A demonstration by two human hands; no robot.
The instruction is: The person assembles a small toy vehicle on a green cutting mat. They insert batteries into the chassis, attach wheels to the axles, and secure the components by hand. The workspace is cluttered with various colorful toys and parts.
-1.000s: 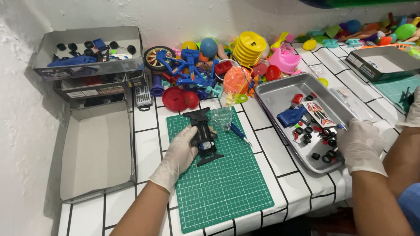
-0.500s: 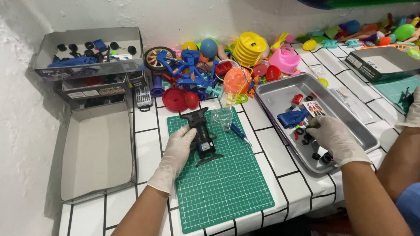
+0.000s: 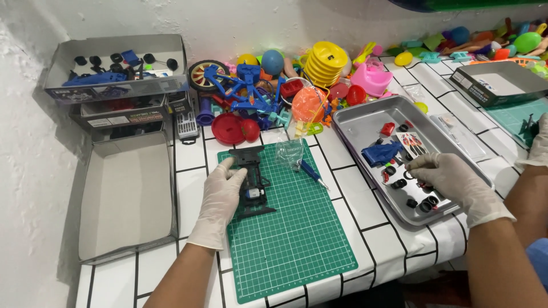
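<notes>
A black toy car chassis [image 3: 253, 181] lies on the green cutting mat [image 3: 288, 234]. My gloved left hand [image 3: 221, 197] rests against its left side and holds it down. My gloved right hand [image 3: 446, 178] reaches into the metal tray [image 3: 365, 122], fingertips among small black rings and parts [image 3: 399, 183]. Whether it grips one I cannot tell. In the tray also lie a blue part [image 3: 381, 153] and a sticker sheet [image 3: 414, 142]. A clear plastic bag [image 3: 289, 152] and a blue screwdriver [image 3: 313, 174] sit at the mat's upper right.
An open grey box [image 3: 125, 197] lies at left, with stacked boxes of parts [image 3: 117, 80] behind it. A heap of colourful plastic toys [image 3: 285, 85] lines the wall. At far right are another box [image 3: 501, 80], a second mat and another gloved hand [image 3: 538, 142].
My right hand moved from the table's right edge into the tray and down among the small black parts. My left hand stayed on the chassis, which shifted slightly.
</notes>
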